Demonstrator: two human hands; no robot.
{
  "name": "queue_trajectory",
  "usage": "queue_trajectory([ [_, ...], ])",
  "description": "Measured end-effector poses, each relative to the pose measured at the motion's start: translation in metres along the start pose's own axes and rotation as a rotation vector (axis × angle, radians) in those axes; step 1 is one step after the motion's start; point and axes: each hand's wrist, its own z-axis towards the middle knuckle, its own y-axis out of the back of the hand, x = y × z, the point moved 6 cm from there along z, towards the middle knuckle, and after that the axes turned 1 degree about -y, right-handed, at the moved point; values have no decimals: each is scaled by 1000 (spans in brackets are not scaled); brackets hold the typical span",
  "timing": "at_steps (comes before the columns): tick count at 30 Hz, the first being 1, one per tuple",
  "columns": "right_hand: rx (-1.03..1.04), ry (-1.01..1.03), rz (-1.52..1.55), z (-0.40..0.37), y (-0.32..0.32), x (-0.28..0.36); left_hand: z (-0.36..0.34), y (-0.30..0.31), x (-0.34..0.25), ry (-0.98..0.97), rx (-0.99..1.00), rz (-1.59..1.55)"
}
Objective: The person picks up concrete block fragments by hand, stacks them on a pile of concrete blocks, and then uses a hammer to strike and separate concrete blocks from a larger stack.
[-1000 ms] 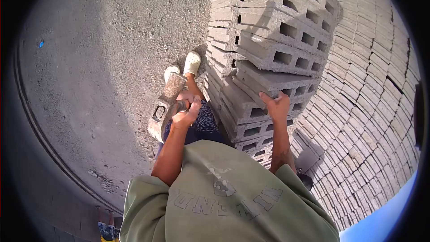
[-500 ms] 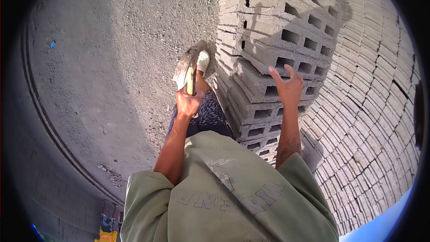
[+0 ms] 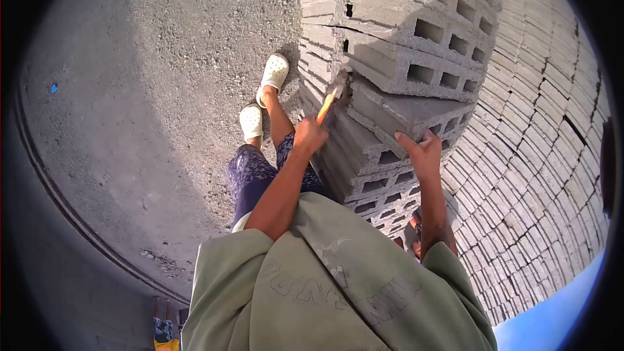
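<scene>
My left hand (image 3: 311, 135) is wrapped round the yellow handle of a tool (image 3: 326, 105). The tool's grey flat blade, blurred, meets the near side of the stack at a gap between blocks. My right hand (image 3: 424, 153) grips the edge of a hollow concrete block (image 3: 406, 114), thumb on its near edge and fingers over its holed face. That block sits tilted in the stack (image 3: 364, 162), with a dark wedge-shaped gap under the block above (image 3: 390, 68).
A long wall of stacked blocks (image 3: 520, 175) rises on the right. Gravel ground (image 3: 195, 58) lies on the left, under my light clogs (image 3: 275, 71). Another person (image 3: 162, 330) shows at the lower left, and part of a person (image 3: 413, 234) behind my right forearm.
My left hand has swung the tool from over my foot rightward to the stack. My right hand has lowered onto the block, which has shifted and tilted. My feet have moved apart.
</scene>
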Motion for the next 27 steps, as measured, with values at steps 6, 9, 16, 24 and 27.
queue_trajectory([
  [6, -37, 76, -135, 4, 36, 22, -40, 106, -62, 212, -190, -190],
  [9, -207, 299, -209, 22, 52, 70, -51, 155, -73, 11, -296, -297],
  [16, 37, 122, -514, 105, -41, 82, -67, 264, -183, -321, -456, -656],
  [24, -32, -22, 74, 82, 28, 51, 31, 88, -91, -86, 35, -327],
  [27, 45, -156, -170, 88, 28, 67, 68, 51, -90, 141, 150, -123],
])
